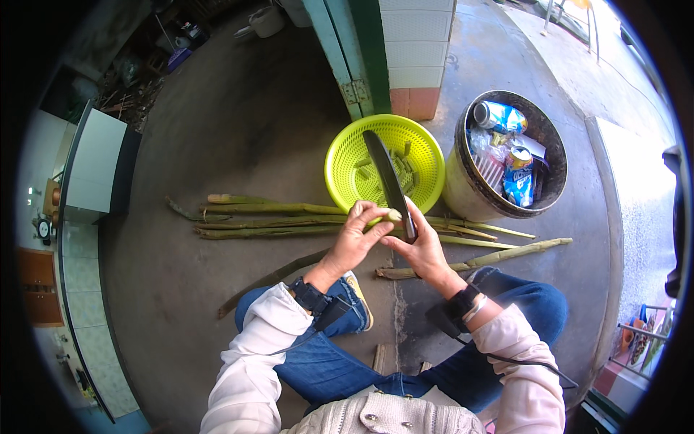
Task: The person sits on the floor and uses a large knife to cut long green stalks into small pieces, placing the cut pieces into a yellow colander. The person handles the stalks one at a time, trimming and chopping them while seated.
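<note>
My left hand (355,233) is closed around a green plant stalk (391,215), whose pale cut end points to the right. In my right hand (423,244) is a knife with a broad dark blade (386,168), its handle in the palm and its blade reaching up over a yellow-green plastic colander (332,163). Several short cut stalk pieces (404,163) lie in the colander. Beneath and beyond my hands, several long green stalks (271,221) lie across the floor. One thicker stalk (488,259) lies near my right knee, and a darker one (271,279) near my left knee.
A dirty bucket (461,184) holding drink cans (519,176) and plastic waste stands right of the colander. A green door frame (374,65) and a tiled pillar (415,54) rise behind it. A tiled counter (87,293) runs along the left.
</note>
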`<state>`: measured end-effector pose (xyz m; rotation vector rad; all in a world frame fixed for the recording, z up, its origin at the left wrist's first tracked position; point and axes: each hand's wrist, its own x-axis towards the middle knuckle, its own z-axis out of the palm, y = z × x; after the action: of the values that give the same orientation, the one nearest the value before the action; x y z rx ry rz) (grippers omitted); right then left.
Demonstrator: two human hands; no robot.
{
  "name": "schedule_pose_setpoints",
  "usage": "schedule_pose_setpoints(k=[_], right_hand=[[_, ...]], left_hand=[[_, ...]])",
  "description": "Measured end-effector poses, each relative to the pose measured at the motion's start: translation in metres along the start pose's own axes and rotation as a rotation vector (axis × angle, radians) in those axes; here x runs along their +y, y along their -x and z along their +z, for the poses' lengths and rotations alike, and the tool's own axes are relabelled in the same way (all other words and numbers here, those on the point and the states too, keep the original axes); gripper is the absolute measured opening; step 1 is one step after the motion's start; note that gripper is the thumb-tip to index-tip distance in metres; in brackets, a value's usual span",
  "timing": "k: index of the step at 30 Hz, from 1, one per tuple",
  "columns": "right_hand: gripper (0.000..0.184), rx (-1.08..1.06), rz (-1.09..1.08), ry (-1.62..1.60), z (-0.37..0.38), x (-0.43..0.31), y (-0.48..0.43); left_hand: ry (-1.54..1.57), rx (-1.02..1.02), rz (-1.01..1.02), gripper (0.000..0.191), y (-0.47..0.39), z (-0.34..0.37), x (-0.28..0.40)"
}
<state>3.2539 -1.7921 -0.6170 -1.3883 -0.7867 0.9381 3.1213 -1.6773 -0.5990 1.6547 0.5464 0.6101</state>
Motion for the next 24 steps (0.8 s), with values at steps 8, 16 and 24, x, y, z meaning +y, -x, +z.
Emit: schedule_pose_setpoints(k=[8,16,24], right_hand=[[0.079,0.028,-0.003,-0.160,0.001,-0.023,-0.008],[0.072,0.060,-0.046,-0.204,-0.014,-0.046,-0.019],[0.049,0.290,-0.223,0.243,-0.032,-0.047,-0.017]], left_hand=[[0.082,-0.041,-0.131,0.040,0.002,-0.011,-0.004],[-0.104,-0.338,-0.347,0.035,0.023,-0.026,-0.023],[0.319,-0.145,-0.432,0.029,0.013,-0.039,-0.023]])
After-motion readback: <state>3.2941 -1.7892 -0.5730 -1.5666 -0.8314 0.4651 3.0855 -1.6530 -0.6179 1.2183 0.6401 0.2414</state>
